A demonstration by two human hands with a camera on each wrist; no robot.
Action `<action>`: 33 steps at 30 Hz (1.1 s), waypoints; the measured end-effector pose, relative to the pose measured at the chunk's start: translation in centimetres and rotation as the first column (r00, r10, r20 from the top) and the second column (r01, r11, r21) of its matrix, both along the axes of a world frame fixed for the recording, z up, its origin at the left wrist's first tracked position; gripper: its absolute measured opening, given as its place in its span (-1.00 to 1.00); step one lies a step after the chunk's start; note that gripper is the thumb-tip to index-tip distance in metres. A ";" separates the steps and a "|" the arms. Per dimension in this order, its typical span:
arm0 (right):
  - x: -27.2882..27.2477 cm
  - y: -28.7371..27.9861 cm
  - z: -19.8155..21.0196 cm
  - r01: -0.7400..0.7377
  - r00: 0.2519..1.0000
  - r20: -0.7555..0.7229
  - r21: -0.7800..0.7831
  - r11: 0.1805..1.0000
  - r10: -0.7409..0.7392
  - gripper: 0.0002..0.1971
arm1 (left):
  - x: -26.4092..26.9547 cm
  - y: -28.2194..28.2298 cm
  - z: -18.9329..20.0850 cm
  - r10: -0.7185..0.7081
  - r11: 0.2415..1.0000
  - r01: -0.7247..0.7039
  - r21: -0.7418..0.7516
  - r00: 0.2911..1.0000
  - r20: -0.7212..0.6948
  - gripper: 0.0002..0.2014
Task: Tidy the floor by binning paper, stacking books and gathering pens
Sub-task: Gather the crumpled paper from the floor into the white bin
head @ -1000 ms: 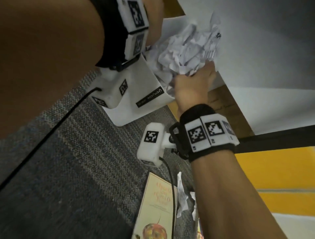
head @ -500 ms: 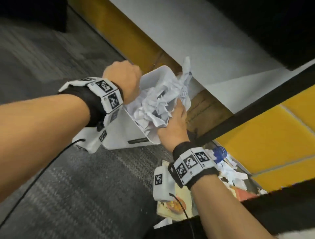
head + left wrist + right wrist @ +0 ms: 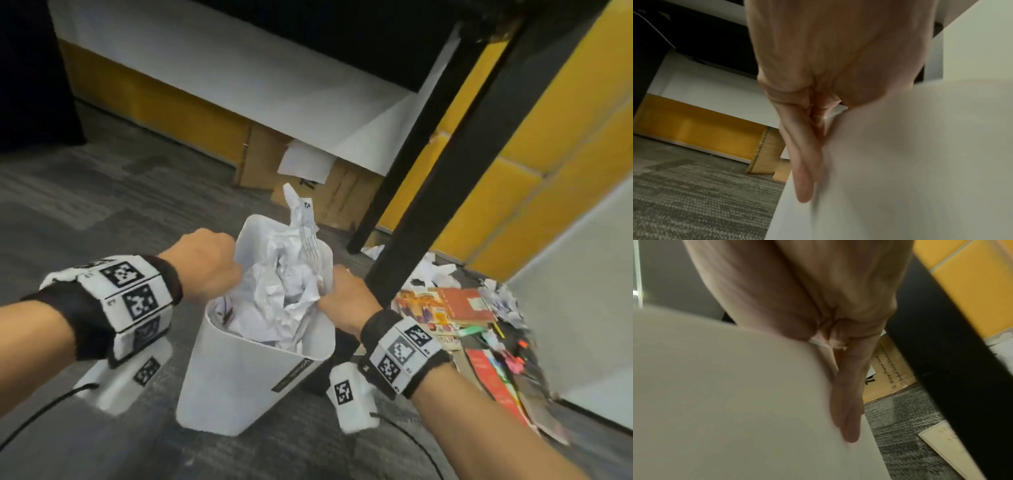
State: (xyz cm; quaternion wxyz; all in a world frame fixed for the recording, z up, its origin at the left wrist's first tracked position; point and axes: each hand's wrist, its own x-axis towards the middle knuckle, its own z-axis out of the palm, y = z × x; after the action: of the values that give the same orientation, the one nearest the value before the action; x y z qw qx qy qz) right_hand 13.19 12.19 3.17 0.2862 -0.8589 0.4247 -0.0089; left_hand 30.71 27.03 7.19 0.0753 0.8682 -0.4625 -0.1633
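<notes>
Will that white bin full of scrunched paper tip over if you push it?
Probably, yes. The white bin is tall, narrower at its base and already leans. Crumpled paper likely weighs little, so it should shove easily. The left hand and right hand grip its rim, steadying it.

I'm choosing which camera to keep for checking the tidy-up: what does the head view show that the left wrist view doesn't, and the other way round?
Only the head view shows the crumpled paper heaped in the bin, the right hand on the bin's right rim, and the books and paper scraps on the carpet beside the black table leg.

Only the left wrist view shows the fingers lying flat down the bin's outer wall.

Both show the left hand at the white bin, the grey carpet and the yellow wall panel.
</notes>
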 end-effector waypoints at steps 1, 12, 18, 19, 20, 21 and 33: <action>-1.4 0.6 0.5 -0.020 1.000 0.005 -0.006 1.000 0.020 -0.62 | -0.7 0.2 0.3 -0.017 1.000 0.017 -0.001 1.000 -0.008 -0.73; -20.9 0.7 2.1 -0.205 0.978 0.013 -0.160 0.966 0.210 -0.67 | -12.1 -3.0 1.5 -0.255 0.936 0.316 0.156 0.913 -0.319 -0.70; -31.2 -5.8 4.1 -0.009 1.000 -0.024 -0.293 0.956 0.002 -0.60 | -19.6 -10.7 -1.5 -0.291 0.928 0.370 0.042 0.791 -0.538 -0.63; -32.5 -7.3 4.1 0.048 0.998 -0.011 -0.309 0.950 -0.054 -0.58 | -20.7 -12.4 -2.5 -0.281 0.933 0.358 0.029 0.779 -0.561 -0.64; -33.2 -8.6 4.1 0.102 0.994 0.007 -0.323 0.941 -0.105 -0.58 | -21.5 -13.4 -3.2 -0.281 0.941 0.339 0.002 0.781 -0.558 -0.65; -33.9 -10.1 3.9 0.150 0.988 0.028 -0.327 0.933 -0.149 -0.60 | -22.5 -14.7 -4.0 -0.284 0.947 0.322 -0.020 0.804 -0.522 -0.66; -30.4 -24.6 -1.3 0.260 0.962 0.147 -0.234 0.937 -0.230 -0.75 | -23.6 -25.4 -21.3 -0.143 0.874 0.221 0.432 0.968 -0.206 -0.61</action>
State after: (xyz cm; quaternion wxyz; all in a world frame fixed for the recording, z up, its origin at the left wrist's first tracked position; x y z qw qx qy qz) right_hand -17.19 -12.43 1.87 0.1966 -0.8265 0.5061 -0.1488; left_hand 7.06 1.59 -14.09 -0.1056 0.7973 -0.4837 -0.3453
